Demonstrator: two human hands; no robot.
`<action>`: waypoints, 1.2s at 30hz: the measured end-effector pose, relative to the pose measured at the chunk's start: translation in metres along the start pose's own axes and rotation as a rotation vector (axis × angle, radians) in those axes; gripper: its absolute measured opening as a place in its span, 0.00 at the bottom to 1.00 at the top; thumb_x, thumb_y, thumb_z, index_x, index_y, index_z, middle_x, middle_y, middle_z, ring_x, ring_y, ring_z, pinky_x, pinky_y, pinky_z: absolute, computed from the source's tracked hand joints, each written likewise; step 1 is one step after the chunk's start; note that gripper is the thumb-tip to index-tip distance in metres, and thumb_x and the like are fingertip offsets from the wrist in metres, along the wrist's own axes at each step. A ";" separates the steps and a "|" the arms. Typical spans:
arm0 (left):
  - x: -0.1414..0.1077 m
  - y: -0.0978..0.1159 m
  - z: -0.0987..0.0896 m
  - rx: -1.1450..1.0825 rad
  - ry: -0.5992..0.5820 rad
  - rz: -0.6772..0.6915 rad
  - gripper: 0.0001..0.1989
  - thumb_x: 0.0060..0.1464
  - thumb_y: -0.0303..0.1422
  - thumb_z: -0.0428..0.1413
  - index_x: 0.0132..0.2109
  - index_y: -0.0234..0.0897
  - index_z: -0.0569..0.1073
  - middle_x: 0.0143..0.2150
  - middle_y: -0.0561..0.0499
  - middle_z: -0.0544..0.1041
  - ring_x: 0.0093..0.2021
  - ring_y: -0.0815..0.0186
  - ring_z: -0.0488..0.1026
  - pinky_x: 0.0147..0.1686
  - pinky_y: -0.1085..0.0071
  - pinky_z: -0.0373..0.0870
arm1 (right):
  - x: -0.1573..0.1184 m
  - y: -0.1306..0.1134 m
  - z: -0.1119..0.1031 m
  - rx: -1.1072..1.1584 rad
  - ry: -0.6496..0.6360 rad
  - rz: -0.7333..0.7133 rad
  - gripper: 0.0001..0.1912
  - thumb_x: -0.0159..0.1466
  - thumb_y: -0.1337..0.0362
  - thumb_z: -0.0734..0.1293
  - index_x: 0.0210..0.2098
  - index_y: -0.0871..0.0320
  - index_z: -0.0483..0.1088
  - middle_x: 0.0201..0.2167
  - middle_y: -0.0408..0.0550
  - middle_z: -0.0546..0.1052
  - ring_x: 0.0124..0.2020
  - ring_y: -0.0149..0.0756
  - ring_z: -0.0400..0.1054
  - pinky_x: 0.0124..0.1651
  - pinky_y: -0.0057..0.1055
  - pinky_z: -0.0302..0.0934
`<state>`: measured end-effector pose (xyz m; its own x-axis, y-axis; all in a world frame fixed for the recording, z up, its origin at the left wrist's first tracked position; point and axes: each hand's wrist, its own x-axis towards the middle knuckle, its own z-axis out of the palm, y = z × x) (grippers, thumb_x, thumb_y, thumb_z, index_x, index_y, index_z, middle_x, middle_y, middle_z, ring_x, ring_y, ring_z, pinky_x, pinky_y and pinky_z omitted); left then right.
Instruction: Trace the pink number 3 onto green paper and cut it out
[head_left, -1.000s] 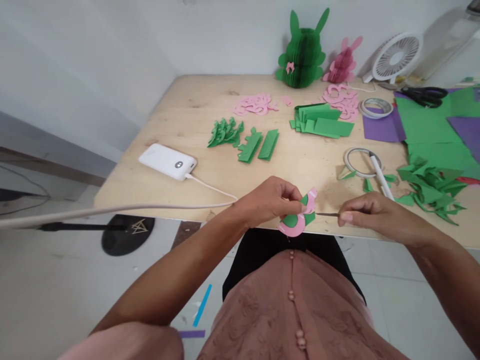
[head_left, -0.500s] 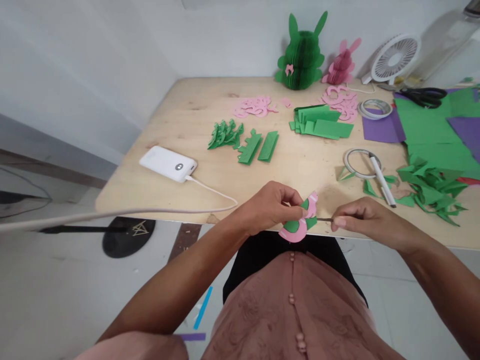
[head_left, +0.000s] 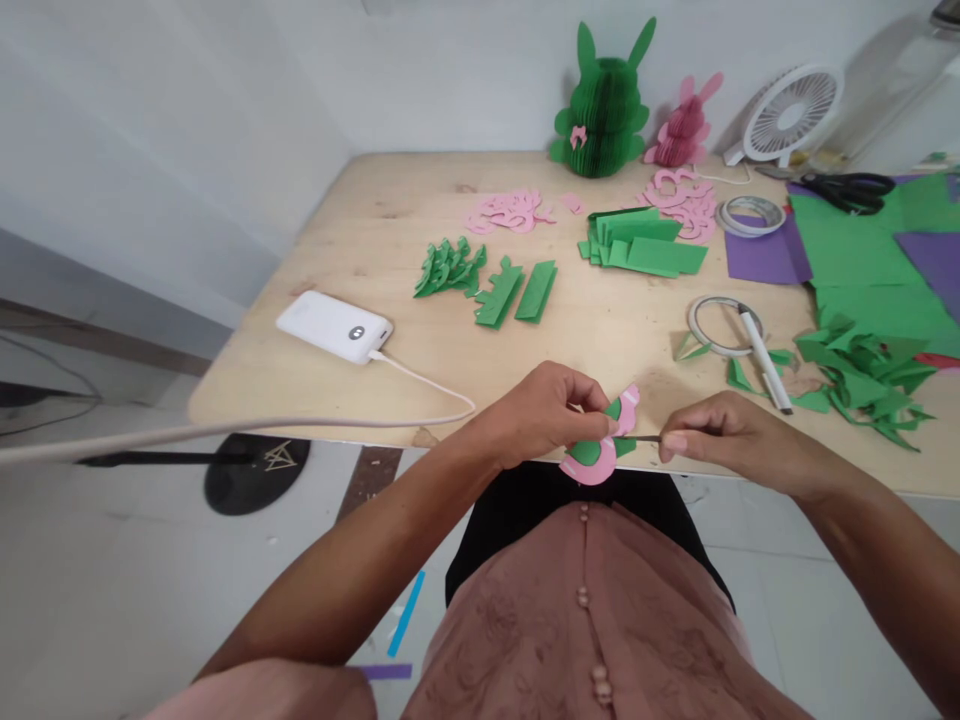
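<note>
Near the table's front edge, my left hand (head_left: 551,415) pinches a pink and green paper piece (head_left: 598,467) between thumb and fingers. The pink part is curved, with small whitish strips on it, and lies over green paper. Just to the right, my right hand (head_left: 716,440) is closed on a thin dark tool (head_left: 643,438), whose tip points left and meets the paper piece. The far end of the tool is hidden in my fingers.
Folded green papers (head_left: 536,292) and pink cutouts (head_left: 510,212) lie mid-table. A white power bank (head_left: 334,326) with a cable is at left. Paper rabbits (head_left: 609,115) and a fan (head_left: 791,115) stand behind. Tape rolls, a marker (head_left: 765,362), scissors (head_left: 847,192) and green scraps (head_left: 862,370) are at right.
My right hand and the dark tool have shifted very slightly left, nearer to my left hand. The paper piece has moved a tiny bit; both grips are the same.
</note>
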<state>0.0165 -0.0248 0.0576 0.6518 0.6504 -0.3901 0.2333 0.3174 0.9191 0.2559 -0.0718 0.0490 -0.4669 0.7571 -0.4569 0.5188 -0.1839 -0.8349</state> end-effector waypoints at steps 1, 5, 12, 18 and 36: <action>0.000 0.000 0.000 0.001 0.000 -0.002 0.05 0.43 0.31 0.60 0.26 0.33 0.73 0.22 0.55 0.71 0.23 0.74 0.65 0.25 0.76 0.60 | 0.000 0.000 0.000 -0.001 0.002 -0.002 0.26 0.62 0.42 0.63 0.26 0.59 0.73 0.19 0.38 0.54 0.23 0.27 0.44 0.24 0.27 0.41; 0.000 0.000 0.000 0.003 -0.002 -0.005 0.05 0.43 0.31 0.59 0.26 0.33 0.73 0.22 0.55 0.72 0.23 0.74 0.66 0.25 0.77 0.60 | 0.000 0.000 0.000 -0.007 0.011 -0.005 0.26 0.62 0.41 0.63 0.25 0.59 0.73 0.19 0.38 0.53 0.23 0.27 0.43 0.24 0.27 0.40; 0.001 -0.001 0.000 0.007 -0.003 0.000 0.04 0.42 0.29 0.59 0.26 0.32 0.74 0.22 0.54 0.72 0.23 0.74 0.66 0.25 0.77 0.60 | 0.000 -0.001 0.000 -0.004 0.004 0.002 0.26 0.61 0.41 0.63 0.25 0.59 0.72 0.19 0.38 0.51 0.22 0.26 0.43 0.23 0.27 0.39; 0.001 -0.001 0.000 -0.024 0.004 -0.014 0.03 0.41 0.29 0.59 0.26 0.32 0.74 0.22 0.55 0.72 0.23 0.74 0.66 0.25 0.78 0.61 | 0.000 -0.002 0.000 -0.003 -0.001 0.007 0.26 0.62 0.42 0.63 0.24 0.59 0.71 0.19 0.37 0.50 0.22 0.26 0.42 0.23 0.26 0.39; 0.002 0.003 0.003 -0.064 0.038 -0.015 0.03 0.40 0.27 0.60 0.24 0.32 0.72 0.19 0.56 0.70 0.21 0.76 0.65 0.23 0.79 0.61 | -0.001 -0.003 -0.002 -0.010 0.021 0.036 0.25 0.59 0.41 0.65 0.23 0.58 0.71 0.18 0.37 0.50 0.21 0.26 0.41 0.23 0.27 0.38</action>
<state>0.0203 -0.0251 0.0596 0.6204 0.6706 -0.4067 0.1954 0.3701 0.9082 0.2562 -0.0707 0.0529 -0.4330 0.7630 -0.4799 0.5421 -0.2049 -0.8150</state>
